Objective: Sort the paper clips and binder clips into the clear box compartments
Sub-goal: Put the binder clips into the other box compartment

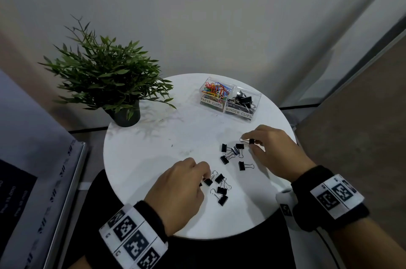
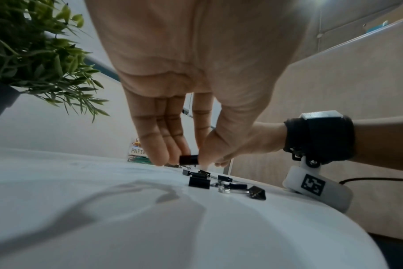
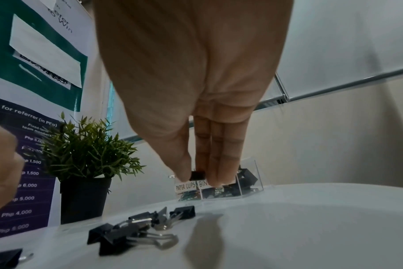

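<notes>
A clear two-part box [image 1: 230,108] stands at the back of the round white table [image 1: 140,150]. Its left part, labelled PAPER CLIPS, holds coloured paper clips [image 1: 216,90]; its right part, labelled BINDER CLIPS, holds black binder clips [image 1: 243,100]. Several loose black binder clips [image 1: 232,153] lie mid-table and more [image 1: 222,191] near the front. My left hand [image 1: 205,177] pinches one black binder clip [image 2: 188,159] just above the table. My right hand [image 1: 250,140] pinches another binder clip [image 3: 198,175] between thumb and fingers.
A potted green plant [image 1: 105,75] in a dark pot stands at the table's back left. A poster panel [image 1: 33,180] leans to the left of the table. Walls close in behind.
</notes>
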Demonstrator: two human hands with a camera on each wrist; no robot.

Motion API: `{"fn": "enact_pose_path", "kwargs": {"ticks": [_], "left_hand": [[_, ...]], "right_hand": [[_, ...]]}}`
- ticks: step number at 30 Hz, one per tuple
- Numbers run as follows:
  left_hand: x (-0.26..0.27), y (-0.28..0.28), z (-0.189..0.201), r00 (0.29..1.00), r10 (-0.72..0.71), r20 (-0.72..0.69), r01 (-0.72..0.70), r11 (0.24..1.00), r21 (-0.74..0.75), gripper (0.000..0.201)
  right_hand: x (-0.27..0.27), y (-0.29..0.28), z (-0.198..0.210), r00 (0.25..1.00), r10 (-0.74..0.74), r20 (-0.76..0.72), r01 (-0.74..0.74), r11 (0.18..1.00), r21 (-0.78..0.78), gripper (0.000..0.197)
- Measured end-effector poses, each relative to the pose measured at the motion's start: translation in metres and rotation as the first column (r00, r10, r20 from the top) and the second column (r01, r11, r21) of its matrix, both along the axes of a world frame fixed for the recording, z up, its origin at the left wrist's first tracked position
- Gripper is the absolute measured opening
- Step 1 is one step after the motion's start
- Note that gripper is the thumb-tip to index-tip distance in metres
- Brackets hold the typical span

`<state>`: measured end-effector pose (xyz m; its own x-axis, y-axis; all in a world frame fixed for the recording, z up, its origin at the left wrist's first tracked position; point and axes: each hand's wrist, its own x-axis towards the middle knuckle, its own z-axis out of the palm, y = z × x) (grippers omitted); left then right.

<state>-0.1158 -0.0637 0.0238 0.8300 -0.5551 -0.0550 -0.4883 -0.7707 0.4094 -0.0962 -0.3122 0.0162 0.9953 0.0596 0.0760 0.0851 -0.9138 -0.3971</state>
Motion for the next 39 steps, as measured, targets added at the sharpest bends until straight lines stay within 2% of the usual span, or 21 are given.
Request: {"fn": "enact_pose_path", "kwargs": {"ticks": [3,5,9,12,18,22,27,29,32,36,39], "left_hand": [[0.003,-0.003,-0.002,0.999,-0.042,0.011,0.042,0.999,-0.015,0.035],[0.005,-0.006,-0.005,0.996,-0.084,0.003,0.084,0.996,-0.024,0.037],[0.007,-0.012,-0.013,0.978,-0.209,0.017,0.208,0.977,0.043,0.043],[0.01,-0.015,-0.02,0.968,-0.252,0.011,0.25,0.964,0.092,0.045],[0.015,-0.013,-0.026,0.963,-0.267,0.023,0.261,0.954,0.146,0.039],[0.02,-0.009,-0.023,0.975,-0.221,0.016,0.217,0.967,0.136,0.036],[0.026,-0.011,-0.009,0.971,-0.206,0.123,0.193,0.975,0.106,0.039],[0.022,-0.016,-0.009,0.959,-0.255,0.125,0.236,0.961,0.145,0.04],[0.016,-0.021,-0.015,0.942,-0.32,0.098,0.291,0.928,0.232,0.04],[0.014,-0.024,-0.018,0.951,-0.299,0.081,0.268,0.925,0.268,0.038],[0.016,-0.025,-0.017,0.961,-0.269,0.069,0.24,0.928,0.283,0.031]], "right_hand": [[0.002,0.006,0.004,1.0,0.012,0.006,-0.012,1.0,0.013,0.027],[0.007,0.013,0.007,0.999,0.047,-0.009,-0.047,0.998,-0.035,0.03],[0.021,0.023,0.008,0.989,0.067,-0.131,-0.086,0.985,-0.149,0.036],[0.025,0.024,0.005,0.971,0.064,-0.232,-0.11,0.975,-0.194,0.036],[0.028,0.024,0.002,0.957,0.036,-0.288,-0.104,0.969,-0.222,0.032],[0.029,0.022,0.0,0.952,-0.007,-0.305,-0.059,0.976,-0.209,0.029],[0.027,0.017,0.0,0.949,-0.045,-0.311,-0.012,0.983,-0.182,0.027],[0.025,0.017,0.004,0.94,-0.04,-0.339,-0.022,0.984,-0.177,0.027],[0.023,0.016,0.009,0.924,-0.014,-0.383,-0.06,0.982,-0.18,0.039],[0.023,0.013,0.007,0.932,-0.002,-0.363,-0.069,0.981,-0.181,0.046],[0.023,0.013,0.006,0.938,-0.008,-0.346,-0.053,0.985,-0.166,0.038]]}}
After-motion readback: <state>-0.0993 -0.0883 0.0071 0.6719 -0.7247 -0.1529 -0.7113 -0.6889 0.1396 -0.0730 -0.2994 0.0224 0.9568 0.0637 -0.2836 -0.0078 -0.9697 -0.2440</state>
